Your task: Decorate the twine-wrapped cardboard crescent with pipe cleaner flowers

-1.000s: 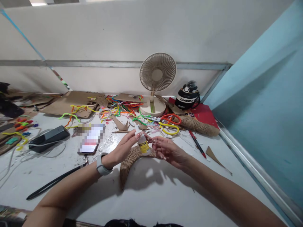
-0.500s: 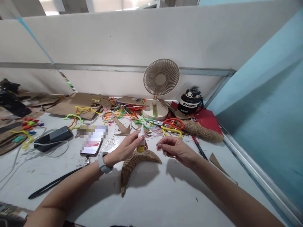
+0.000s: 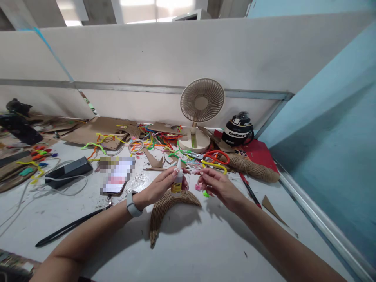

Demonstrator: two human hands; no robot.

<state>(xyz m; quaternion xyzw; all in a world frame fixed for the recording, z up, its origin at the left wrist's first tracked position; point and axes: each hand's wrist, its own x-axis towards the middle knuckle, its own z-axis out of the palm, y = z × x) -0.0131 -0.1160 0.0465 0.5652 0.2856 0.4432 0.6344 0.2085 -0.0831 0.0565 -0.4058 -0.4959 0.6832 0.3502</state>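
My left hand [image 3: 161,184] is wrapped round a small white glue bottle [image 3: 177,181] with a yellow label, held upright just above a crescent shape [image 3: 164,209] covered in wound twine that lies on the white table. My right hand [image 3: 216,184] is beside the bottle, fingertips pinched together close to its top; what they hold is too small to make out. Small pink and green bits [image 3: 202,190] lie under the right fingers. A watch sits on my left wrist.
Behind the hands lie orange and yellow scissors [image 3: 213,158], a heap of coloured pipe cleaners [image 3: 149,139], cardboard pieces [image 3: 96,129], a small fan [image 3: 201,107], a black bottle [image 3: 239,131] and a twine roll [image 3: 252,166]. A phone [image 3: 116,176], power bank [image 3: 69,168] and cables lie left.
The glue bottle has gone from tilted to upright in my left hand. My right hand drew away, then came back to the bottle's top. The view has tilted up slightly.
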